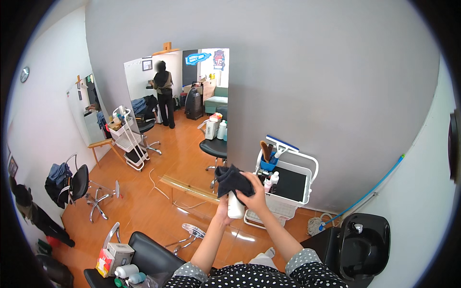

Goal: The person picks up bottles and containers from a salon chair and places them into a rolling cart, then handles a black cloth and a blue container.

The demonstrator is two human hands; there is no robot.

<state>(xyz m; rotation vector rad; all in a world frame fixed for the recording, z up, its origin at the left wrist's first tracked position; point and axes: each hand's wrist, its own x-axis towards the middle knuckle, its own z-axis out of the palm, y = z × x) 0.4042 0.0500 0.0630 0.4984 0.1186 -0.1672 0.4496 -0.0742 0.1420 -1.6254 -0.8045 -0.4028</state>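
Held out in front of me is a white bottle [236, 207], partly covered by a dark cloth [232, 181]. My left hand [224, 212] grips the bottle's lower side. With my right hand [256, 194] I hold the cloth against its upper part, so the top of the bottle is hidden. Just beyond my right hand stands a white trolley [308, 185] with a dark mat on its top tier. On it are a white bottle [274, 178], a small pink bottle [267, 185] and a blue cup [268, 165] with brushes and a white squeegee [284, 144].
A tall mirror [187, 144] leans against the grey wall. At lower left a black salon chair [155, 252] carries boxes [120, 253] and bottles [126, 270]. A black wash basin [365, 241] and a blue-handled mop [363, 190] are right. Another person [36, 216] stands far left.
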